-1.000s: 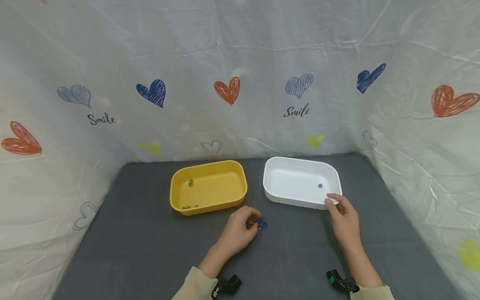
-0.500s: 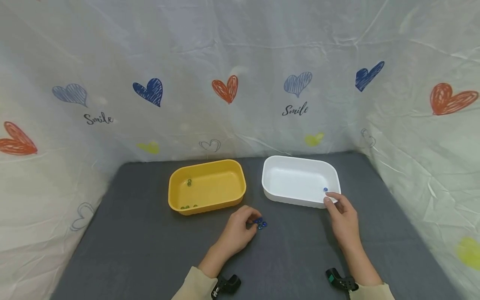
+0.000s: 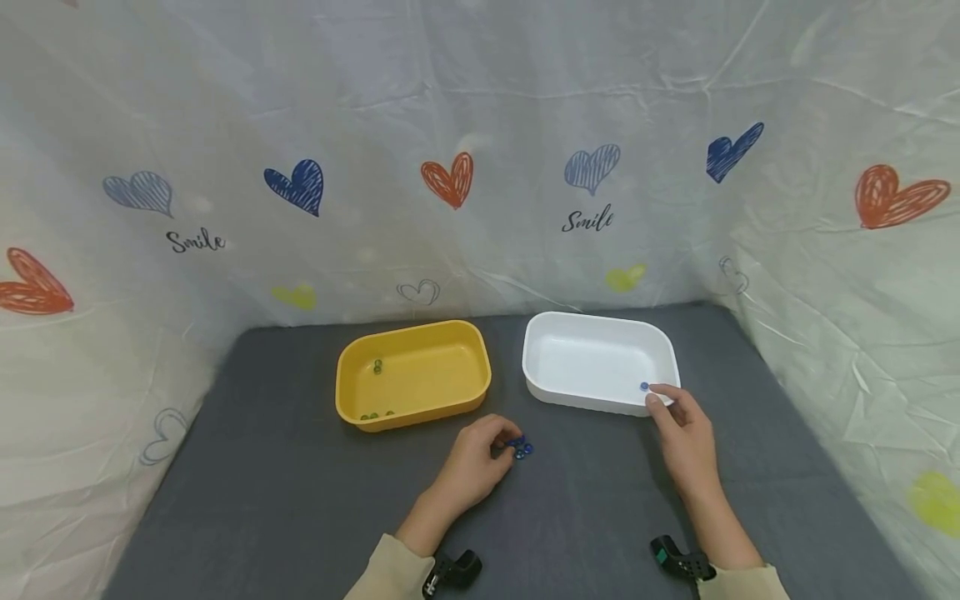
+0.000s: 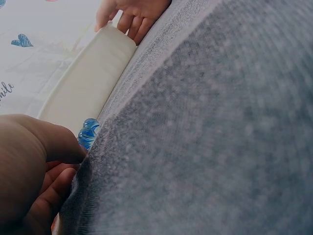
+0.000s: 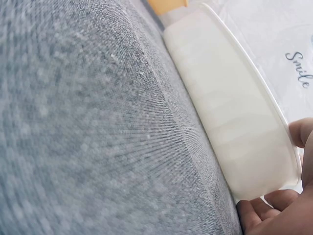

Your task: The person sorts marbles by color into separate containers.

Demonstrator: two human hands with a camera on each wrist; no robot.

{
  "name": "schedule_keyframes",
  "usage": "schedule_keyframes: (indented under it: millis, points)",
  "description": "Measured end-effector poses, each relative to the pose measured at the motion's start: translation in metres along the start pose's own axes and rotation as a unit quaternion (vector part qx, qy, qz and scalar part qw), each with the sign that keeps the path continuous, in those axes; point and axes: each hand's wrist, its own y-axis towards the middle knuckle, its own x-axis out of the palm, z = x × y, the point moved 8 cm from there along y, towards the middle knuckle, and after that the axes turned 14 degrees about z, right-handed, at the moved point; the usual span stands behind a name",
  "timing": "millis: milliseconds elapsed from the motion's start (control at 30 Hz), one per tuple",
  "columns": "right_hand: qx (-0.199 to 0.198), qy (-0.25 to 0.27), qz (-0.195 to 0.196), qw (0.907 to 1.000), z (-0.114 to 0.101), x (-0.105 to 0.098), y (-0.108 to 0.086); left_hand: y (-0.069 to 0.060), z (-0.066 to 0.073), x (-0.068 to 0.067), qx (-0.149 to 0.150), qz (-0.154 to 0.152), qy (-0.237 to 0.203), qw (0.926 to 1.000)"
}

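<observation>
My left hand (image 3: 470, 467) rests on the cloth, fingers loosely bent around the near side of a small cluster of blue glass marbles (image 3: 528, 448). Its index fingertip touches or nearly touches them, and partly hides them. In the left wrist view the blue marbles (image 4: 88, 133) show just past the fingertips. My right hand (image 3: 688, 442) grips the near right corner of a white tray (image 3: 585, 399), with one digit over the rim and other fingers low against the outside wall. Inside that tray, one blue marble (image 3: 644, 386) lies close to the right fingertips.
A yellow tray (image 3: 427, 413) stands to the left of the white one, with several green marbles (image 3: 377, 367) in it. Dark grey cloth (image 3: 300, 517) covers the table. A white curtain (image 3: 510, 100) printed with hearts closes off the back and both sides.
The blue marble in the white tray has rolled toward the near wall, first rightward, then slightly back left. Both hands have stayed nearly still, and the head view has shifted slightly.
</observation>
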Motion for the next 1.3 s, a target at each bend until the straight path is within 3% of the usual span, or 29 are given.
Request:
schedule_keyframes:
  millis: [467,867,1300]
  points:
    - [-0.002,0.004,0.004,1.0000,0.002,-0.004,0.002,0.004,-0.001,0.003,-0.003,-0.004,-0.006,1.0000]
    - [-0.012,0.007,0.012,0.9998,0.000,-0.006,0.004,0.011,0.008,0.004,0.010,0.001,-0.011,0.9999]
    - [-0.008,-0.003,0.002,1.0000,0.001,-0.001,0.003,0.042,0.036,0.000,0.035,0.019,-0.018,0.9990]
